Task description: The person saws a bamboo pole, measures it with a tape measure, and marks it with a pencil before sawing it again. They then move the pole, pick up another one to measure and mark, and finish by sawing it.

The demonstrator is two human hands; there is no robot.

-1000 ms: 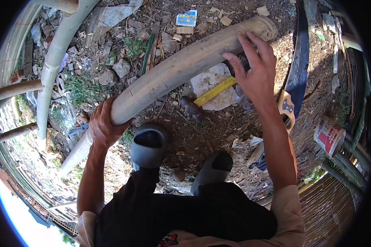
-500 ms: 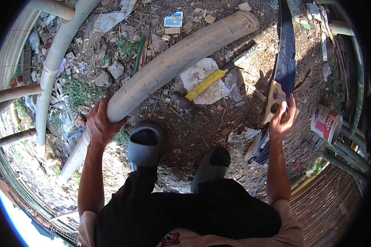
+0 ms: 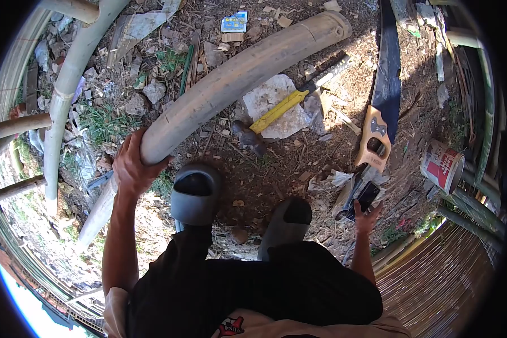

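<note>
Since half a second ago, the right hand [image 3: 366, 217] has dropped away from the saw handle and now sits low in the lower right of the frame. It holds a small dark phone [image 3: 368, 195], with the fingers curled loosely around its bottom end. I cannot tell how tight the grip is.

At the left middle of the frame, the left hand [image 3: 130, 163] has stayed in its place. Its fingers wrap over the thick bamboo pole [image 3: 236, 76] and grip it from the near side. This pole runs slanted from the lower left up to the top right.

Under the pole, near the middle of the frame, lies a hammer [image 3: 276, 112] with a yellow handle, resting on a flat pale stone [image 3: 273, 101]. To the right lies a hand saw [image 3: 381, 96] with a wooden handle and a dark blade. At the far right, a red and white can [image 3: 442, 166] lies on its side. 2 grey shoes [image 3: 194, 194] stand on the dirt just below the pole.
</note>
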